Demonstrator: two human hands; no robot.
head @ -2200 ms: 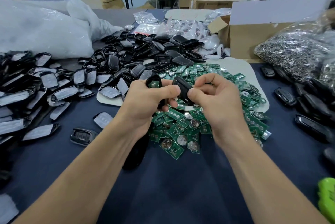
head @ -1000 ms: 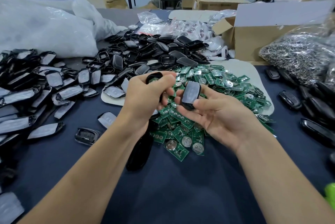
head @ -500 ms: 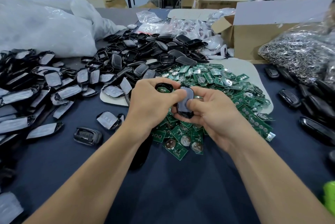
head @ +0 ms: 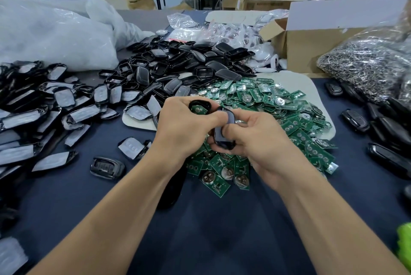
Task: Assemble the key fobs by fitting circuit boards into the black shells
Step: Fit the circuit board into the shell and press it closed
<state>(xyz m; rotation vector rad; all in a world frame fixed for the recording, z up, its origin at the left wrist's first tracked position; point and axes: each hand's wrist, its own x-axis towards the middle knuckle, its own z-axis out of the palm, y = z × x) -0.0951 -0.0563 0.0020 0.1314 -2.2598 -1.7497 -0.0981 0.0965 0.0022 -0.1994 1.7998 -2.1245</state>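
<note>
Centre frame: the left hand (head: 184, 132) grips a shell (head: 202, 102) holding a circuit board (head: 198, 109). The right hand (head: 255, 139), apart a second ago, now pinches a black cover (head: 223, 135) just beside it, seemingly ready for closing.

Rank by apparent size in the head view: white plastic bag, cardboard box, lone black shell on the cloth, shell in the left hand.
1. white plastic bag and cardboard box: alike, box partly hidden, unranked
2. lone black shell
3. held shell, partly covered by left hand

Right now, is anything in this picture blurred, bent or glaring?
Head view: the held black shell is slightly motion-blurred; the wide lens stretches both forearms toward the corners; the white plastic bag and bagged metal rings glint; shadows are soft.
</note>
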